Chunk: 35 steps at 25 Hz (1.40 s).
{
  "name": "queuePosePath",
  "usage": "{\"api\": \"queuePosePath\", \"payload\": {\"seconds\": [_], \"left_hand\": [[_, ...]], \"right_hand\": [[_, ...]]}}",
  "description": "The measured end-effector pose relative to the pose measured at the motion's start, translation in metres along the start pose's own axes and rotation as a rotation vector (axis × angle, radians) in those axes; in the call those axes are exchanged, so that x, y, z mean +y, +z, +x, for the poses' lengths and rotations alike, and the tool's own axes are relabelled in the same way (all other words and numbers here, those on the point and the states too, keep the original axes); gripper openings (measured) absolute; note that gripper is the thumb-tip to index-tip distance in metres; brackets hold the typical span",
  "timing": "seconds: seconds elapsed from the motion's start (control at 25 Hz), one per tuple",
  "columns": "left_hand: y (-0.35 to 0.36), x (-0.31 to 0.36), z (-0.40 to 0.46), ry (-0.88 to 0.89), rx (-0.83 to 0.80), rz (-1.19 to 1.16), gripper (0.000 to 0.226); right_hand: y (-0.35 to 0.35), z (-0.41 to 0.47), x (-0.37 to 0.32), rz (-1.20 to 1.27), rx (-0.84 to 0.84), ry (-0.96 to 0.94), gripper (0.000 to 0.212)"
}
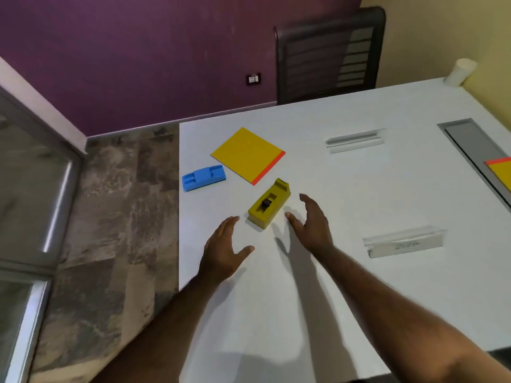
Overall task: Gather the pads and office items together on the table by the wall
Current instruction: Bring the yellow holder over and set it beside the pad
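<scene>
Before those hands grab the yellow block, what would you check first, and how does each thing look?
1. Both hands empty: ok, left hand and right hand are open.
2. Yellow block free on both sides: ok.
3. Hands flank the block without touching: ok.
4. Yellow pad and blue item lie apart from it: ok.
5. Second pad fully in view: not ok, cut off by the frame edge.
6. Block's weight: cannot tell.

Even, fairly bright indoor light from above; white table (359,189) reads pale blue-grey with no hard glare. Soft shadows fall toward the camera beneath both forearms and the right hand (312,225). Overall slightly soft focus, wide-angle bending at edges, metal door frame (55,205) smeared with a bright streak.
</scene>
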<state>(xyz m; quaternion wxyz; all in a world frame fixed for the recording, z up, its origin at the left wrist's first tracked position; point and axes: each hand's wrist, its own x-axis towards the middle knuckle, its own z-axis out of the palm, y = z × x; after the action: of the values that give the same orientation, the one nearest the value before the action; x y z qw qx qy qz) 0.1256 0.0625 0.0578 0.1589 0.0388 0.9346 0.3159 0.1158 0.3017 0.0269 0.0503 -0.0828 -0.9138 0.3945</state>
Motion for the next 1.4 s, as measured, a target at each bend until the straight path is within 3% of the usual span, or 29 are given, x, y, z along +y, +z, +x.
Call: {"api": "queuePosePath", "payload": {"seconds": [0.24,0.52,0.76,1.08,1.4], "left_hand": [[0.022,0.013,0.059,-0.071,-0.043,-0.005,0.08],[0.048,0.018,0.098,-0.126,0.026,-0.119,0.081],[0.053,0.019,0.108,-0.086,0.096,-0.173,0.057],[0.039,0.009,0.074,0.003,0.087,-0.148,0.063],[0.016,0.002,-0.023,0.101,0.116,-0.35,0.073]], "right_hand": [[0.025,0.065,0.019,0.088,-0.086,0.077,0.06],[0.045,0.114,0.03,0.069,-0.171,0.137,0.048],[0.052,0.124,0.036,-0.043,-0.181,0.098,0.037],[0.036,0.069,0.022,-0.138,-0.113,0.134,0.04],[-0.001,-0.044,-0.032,-0.056,0.108,0.192,0.032]]}}
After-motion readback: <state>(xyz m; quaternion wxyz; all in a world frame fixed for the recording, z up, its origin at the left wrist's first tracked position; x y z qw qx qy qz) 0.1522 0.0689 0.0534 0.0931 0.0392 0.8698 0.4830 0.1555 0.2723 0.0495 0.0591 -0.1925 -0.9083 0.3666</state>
